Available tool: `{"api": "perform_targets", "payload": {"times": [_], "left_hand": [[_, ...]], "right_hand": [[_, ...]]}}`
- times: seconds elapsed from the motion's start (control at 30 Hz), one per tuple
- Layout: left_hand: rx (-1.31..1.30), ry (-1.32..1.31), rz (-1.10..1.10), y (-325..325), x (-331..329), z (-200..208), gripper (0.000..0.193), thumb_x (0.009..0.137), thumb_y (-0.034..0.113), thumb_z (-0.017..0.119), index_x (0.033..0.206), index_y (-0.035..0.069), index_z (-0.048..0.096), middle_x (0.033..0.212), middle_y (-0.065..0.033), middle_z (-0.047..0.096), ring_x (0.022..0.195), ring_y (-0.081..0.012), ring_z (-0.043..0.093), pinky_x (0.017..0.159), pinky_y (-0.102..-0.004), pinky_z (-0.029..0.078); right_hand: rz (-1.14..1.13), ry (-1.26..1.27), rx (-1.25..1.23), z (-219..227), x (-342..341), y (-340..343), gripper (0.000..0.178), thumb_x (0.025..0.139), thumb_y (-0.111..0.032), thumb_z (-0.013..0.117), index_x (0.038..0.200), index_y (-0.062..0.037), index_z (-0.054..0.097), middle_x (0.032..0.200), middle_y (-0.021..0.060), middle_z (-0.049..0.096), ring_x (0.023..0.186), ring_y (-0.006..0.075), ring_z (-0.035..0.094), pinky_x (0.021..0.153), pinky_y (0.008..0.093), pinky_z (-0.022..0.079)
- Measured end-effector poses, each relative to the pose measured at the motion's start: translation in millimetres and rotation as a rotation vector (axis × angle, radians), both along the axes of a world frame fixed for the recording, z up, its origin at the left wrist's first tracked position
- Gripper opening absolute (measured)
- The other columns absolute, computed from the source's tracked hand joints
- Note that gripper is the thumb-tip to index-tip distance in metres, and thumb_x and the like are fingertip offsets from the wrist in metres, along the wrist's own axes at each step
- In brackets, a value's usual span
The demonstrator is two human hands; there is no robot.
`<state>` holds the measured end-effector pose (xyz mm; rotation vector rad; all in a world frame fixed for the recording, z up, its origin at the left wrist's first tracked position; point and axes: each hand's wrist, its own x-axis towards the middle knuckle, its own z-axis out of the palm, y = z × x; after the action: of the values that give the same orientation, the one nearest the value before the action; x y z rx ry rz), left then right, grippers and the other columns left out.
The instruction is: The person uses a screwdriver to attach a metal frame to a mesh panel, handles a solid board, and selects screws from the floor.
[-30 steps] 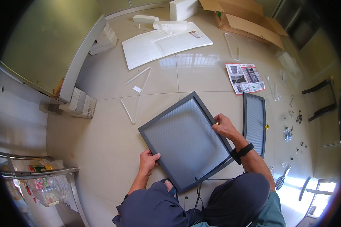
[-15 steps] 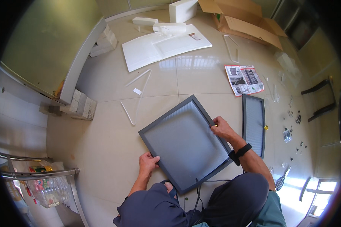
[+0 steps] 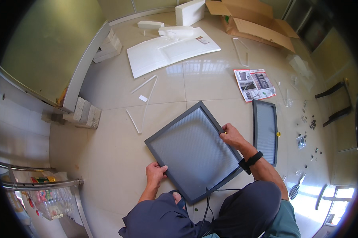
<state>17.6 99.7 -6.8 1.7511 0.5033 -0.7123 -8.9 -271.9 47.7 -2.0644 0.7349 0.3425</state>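
Indoors, your left hand (image 3: 155, 174) grips a dark-framed panel (image 3: 194, 152) by its left edge while your right hand (image 3: 233, 137) pinches a small yellow piece (image 3: 225, 133) at the opposite edge.

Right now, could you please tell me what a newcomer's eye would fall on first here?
Probably the large square grey panel with a dark frame, in the middle, with the left hand at its left edge and the right hand at its right edge. Next might come the flat white foam sheet near the top and the open brown cardboard box at the upper right.
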Motion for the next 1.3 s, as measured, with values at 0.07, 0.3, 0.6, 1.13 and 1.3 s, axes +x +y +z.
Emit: {"api": "perform_targets", "payload": {"times": [0.07,0.3,0.6,1.13,1.3], "left_hand": [[0.019,-0.022,0.007,-0.7,-0.8,0.3,0.018,0.079,0.003,0.073,0.093,-0.006,0.066,0.077,-0.0074,0.067,0.062,-0.0158,0.065,0.052,-0.0296,0.057],[0.012,-0.024,0.015,0.2,-1.9,-4.8,0.024,0.079,0.003,0.074,0.098,-0.008,0.065,0.077,-0.0079,0.067,0.063,-0.0164,0.066,0.052,-0.0293,0.056],[0.010,0.003,0.023,0.3,-0.1,-1.0,0.023,0.079,0.002,0.075,0.098,-0.007,0.065,0.078,-0.0088,0.068,0.062,-0.0167,0.066,0.051,-0.0297,0.057],[-0.018,0.005,0.047,-0.9,0.9,3.4,0.014,0.079,0.000,0.074,0.090,-0.003,0.065,0.071,-0.0045,0.065,0.057,-0.0138,0.063,0.048,-0.0277,0.055],[-0.084,0.040,0.059,3.7,0.6,1.9,0.014,0.080,-0.001,0.073,0.091,-0.002,0.064,0.071,-0.0040,0.065,0.058,-0.0136,0.063,0.048,-0.0270,0.055]], "right_hand": [[-0.005,0.012,0.053,-7.5,0.8,-4.3,0.047,0.075,-0.019,0.062,0.114,0.0066,0.055,0.103,0.0232,0.062,0.099,0.0322,0.060,0.090,0.0380,0.048],[-0.014,0.004,0.072,-8.9,2.0,-5.7,0.048,0.073,-0.019,0.062,0.112,0.0072,0.055,0.100,0.0220,0.061,0.096,0.0312,0.058,0.086,0.0365,0.048],[-0.004,0.040,0.057,5.3,6.5,-3.1,0.043,0.071,-0.021,0.065,0.104,0.0054,0.059,0.097,0.0204,0.062,0.094,0.0283,0.059,0.084,0.0368,0.048],[-0.119,-0.104,0.460,-0.7,-7.6,-13.9,0.061,0.075,-0.021,0.079,0.127,0.0057,0.062,0.110,0.0174,0.067,0.100,0.0251,0.064,0.092,0.0337,0.051],[-0.083,-0.198,0.553,5.1,-13.5,-20.2,0.069,0.076,-0.028,0.084,0.132,0.0040,0.059,0.104,0.0146,0.068,0.094,0.0215,0.065,0.088,0.0331,0.052]]}}
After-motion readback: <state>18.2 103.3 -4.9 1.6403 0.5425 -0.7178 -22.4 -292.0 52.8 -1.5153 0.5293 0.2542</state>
